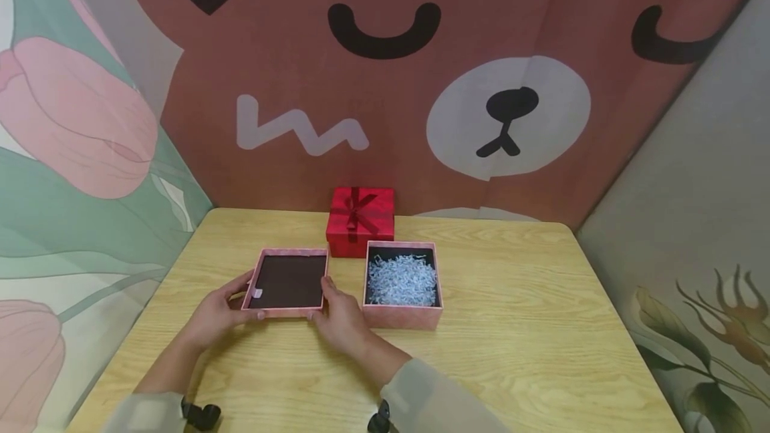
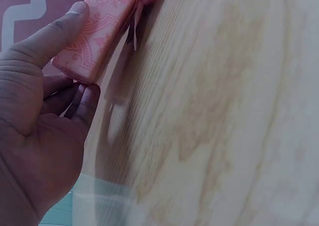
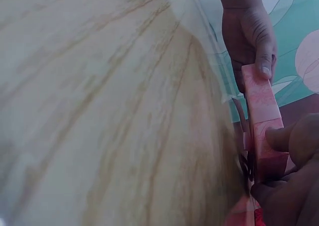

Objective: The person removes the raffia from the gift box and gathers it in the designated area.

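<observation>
A shallow pink lid (image 1: 291,280) is held over the left part of the desk (image 1: 517,299), upside down, its dark inside facing up and a small white label (image 1: 257,293) showing near the left front corner. The left hand (image 1: 213,316) has it at the left side, grip parted only as far as the wall is deep: thumb on the patterned side, fingers bent in below. The right hand (image 1: 345,323) has the opposite side near the front corner in a similar narrow grip, thumb against the front wall. Holding from both ends probably keeps the lid level, and gripping by the walls leaves the inside uncovered.

A pink ribbon (image 2: 136,24) hangs from the underside, which may be why the fingers stay to the edges instead of spreading flat beneath. The wrist views are dim and cut off, so I can't be sure whether the lid is wholly off the desk or its ribbon brushes it.

Just right of the right hand stands the matching pink box (image 1: 402,317), open side up, presumably so that the pale blue shredded paper (image 1: 402,280) stays bedded inside. Behind, between lid and box, sits a closed red gift box (image 1: 379,209) with a dark red bow (image 1: 355,212) on top, seemingly set back out of the hands' way. Beyond the desk's far edge rises a brown wall (image 1: 289,72) with a drawn animal face
</observation>
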Motion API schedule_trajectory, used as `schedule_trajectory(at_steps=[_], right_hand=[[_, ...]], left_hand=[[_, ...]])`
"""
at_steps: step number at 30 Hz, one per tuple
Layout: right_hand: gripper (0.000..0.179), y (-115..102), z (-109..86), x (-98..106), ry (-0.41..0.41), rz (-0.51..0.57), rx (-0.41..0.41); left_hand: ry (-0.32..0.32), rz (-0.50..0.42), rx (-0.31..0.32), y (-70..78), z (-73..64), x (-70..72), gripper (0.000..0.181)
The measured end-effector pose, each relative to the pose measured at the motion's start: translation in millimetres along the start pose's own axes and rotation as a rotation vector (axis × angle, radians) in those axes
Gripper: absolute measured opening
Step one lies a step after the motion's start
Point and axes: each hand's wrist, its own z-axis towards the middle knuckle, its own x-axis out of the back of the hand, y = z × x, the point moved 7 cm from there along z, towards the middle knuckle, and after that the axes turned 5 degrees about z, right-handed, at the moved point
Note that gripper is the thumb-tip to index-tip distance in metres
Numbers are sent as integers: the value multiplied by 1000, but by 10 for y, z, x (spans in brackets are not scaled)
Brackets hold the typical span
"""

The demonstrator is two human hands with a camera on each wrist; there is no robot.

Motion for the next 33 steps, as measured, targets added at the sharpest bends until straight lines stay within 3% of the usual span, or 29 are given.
schedule_trajectory(at_steps=[7,20,26,33], right_hand=[[71,19,27,-33,-7,-28,-6],[69,34,76,-68,-13,-54,25],[78,41,43,-76,-41,-46,-6],[84,-14,-21,-10,-48,-31,23]], left_hand=[[-15,93,-4,30,90,0,105],[-73,83,36,-67,201,-12,112],[-84,96,46,-102,191,-3,113],[-77,80,39,-47,134,0,112]])
